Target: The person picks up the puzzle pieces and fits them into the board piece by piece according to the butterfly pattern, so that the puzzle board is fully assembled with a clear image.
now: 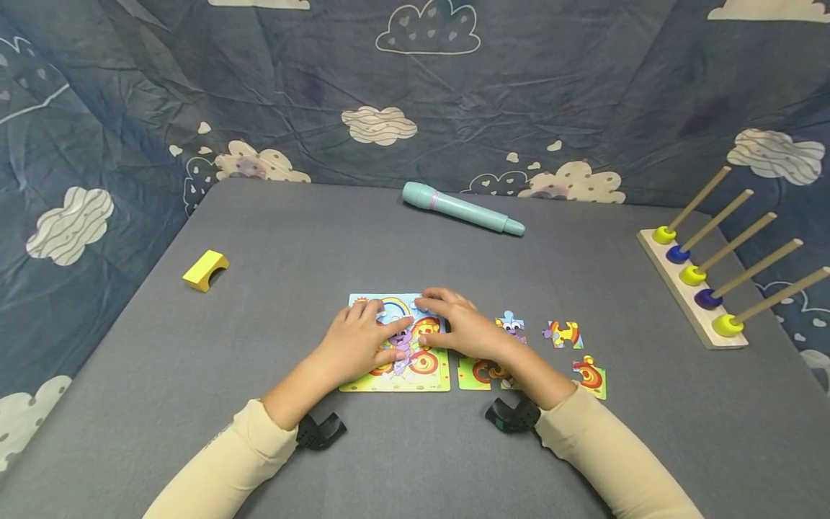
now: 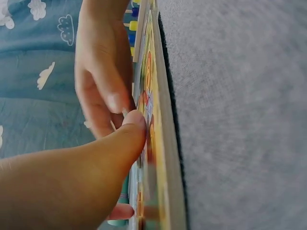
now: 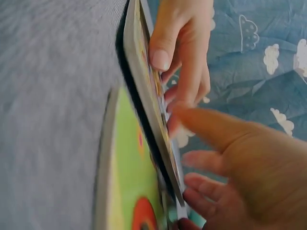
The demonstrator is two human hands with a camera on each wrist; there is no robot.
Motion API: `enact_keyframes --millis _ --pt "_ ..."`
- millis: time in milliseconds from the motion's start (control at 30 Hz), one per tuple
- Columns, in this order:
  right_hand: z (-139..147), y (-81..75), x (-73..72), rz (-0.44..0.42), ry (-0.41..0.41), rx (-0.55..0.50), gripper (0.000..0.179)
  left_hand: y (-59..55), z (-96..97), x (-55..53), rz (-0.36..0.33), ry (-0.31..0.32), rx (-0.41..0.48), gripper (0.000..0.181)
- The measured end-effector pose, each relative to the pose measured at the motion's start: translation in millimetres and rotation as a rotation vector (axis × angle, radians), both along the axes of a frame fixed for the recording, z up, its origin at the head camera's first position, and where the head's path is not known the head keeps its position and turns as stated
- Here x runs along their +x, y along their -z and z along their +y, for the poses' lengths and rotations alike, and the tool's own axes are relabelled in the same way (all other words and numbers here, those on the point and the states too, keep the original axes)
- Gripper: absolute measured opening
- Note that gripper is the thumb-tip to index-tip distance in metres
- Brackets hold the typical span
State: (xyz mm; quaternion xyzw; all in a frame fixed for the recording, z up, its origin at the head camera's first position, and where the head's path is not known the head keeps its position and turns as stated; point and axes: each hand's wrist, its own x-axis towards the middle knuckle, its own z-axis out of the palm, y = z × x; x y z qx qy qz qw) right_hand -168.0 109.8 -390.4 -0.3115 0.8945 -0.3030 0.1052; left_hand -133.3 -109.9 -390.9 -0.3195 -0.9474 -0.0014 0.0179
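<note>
A butterfly-and-rainbow jigsaw puzzle in a flat board (image 1: 424, 382) lies under both hands in the head view. My left hand (image 1: 355, 344) rests over its left half with fingers spread, its thumb (image 2: 134, 127) at the picture's surface in the left wrist view. My right hand (image 1: 468, 328) reaches over the upper right part, fingertips right at the picture and thumb apart from the fingers. Between the right thumb and fingers (image 3: 204, 184) nothing held shows in the right wrist view. Part of the picture is hidden beneath the hands.
Loose jigsaw pieces (image 1: 565, 334) lie right of the board, some partly behind the right forearm. A teal toy microphone (image 1: 463, 209) lies at the back, a yellow arch block (image 1: 205, 270) on the left. On the right stands a wooden peg stand (image 1: 694, 292) with yellow and blue beads.
</note>
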Motion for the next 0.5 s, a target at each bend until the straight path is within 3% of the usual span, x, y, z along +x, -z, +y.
enact_keyframes --millis 100,267,500 --pt "7 -6.8 0.6 -0.019 0.019 -0.080 0.063 2.2 -2.9 -0.4 -0.037 -0.025 0.033 0.055" --pt "25 -21.4 4.8 0.062 0.064 -0.200 0.064 5.8 -12.5 -1.1 -0.058 -0.058 0.165 0.059" --pt "58 -26.1 16.4 0.111 0.123 -0.224 0.068 2.3 -36.3 5.8 -0.082 -0.104 0.328 0.066"
